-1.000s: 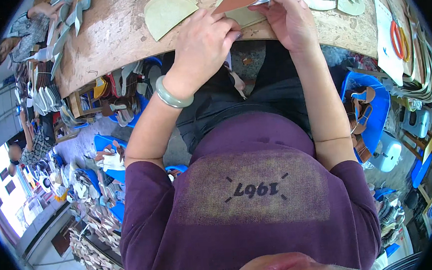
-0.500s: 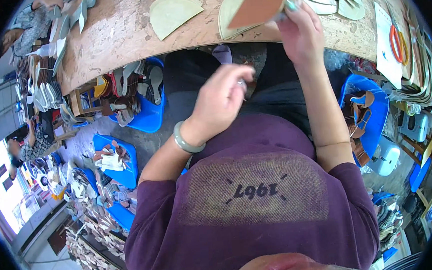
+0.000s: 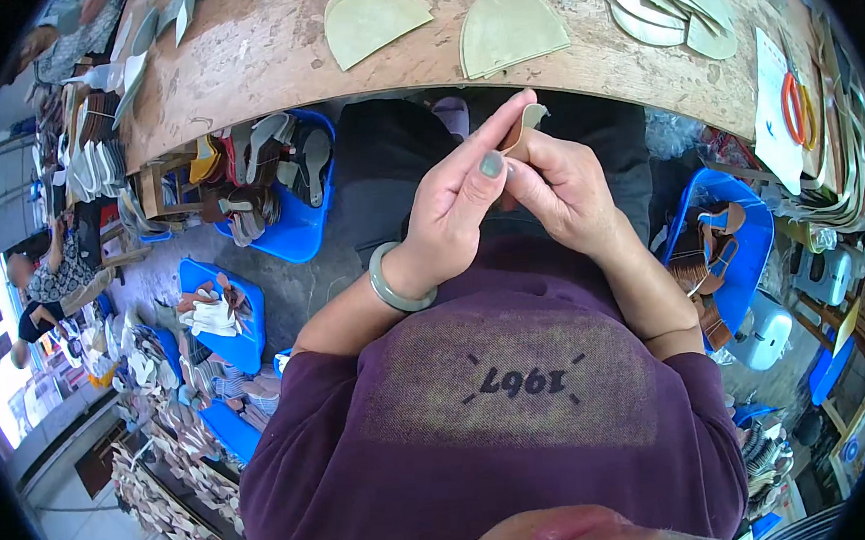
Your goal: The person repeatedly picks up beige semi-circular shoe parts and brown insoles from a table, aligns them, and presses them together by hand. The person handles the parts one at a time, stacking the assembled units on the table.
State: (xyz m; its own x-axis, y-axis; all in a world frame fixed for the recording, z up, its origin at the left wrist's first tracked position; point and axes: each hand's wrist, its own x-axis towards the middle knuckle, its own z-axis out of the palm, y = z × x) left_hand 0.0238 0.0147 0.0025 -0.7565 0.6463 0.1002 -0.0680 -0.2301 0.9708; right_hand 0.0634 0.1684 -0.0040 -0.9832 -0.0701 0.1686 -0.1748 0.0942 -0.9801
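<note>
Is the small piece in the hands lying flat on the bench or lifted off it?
Lifted. Both hands, left and right, pinch the piece over the lap, short of the bench.

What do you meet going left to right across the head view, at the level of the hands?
Blue bin of soles → left hand → small tan piece → right hand → blue bin of brown straps.

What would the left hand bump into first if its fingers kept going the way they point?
The left hand points up toward the small piece pinched by both hands; beyond it, probably the wooden table edge, though depth is unclear.
</note>
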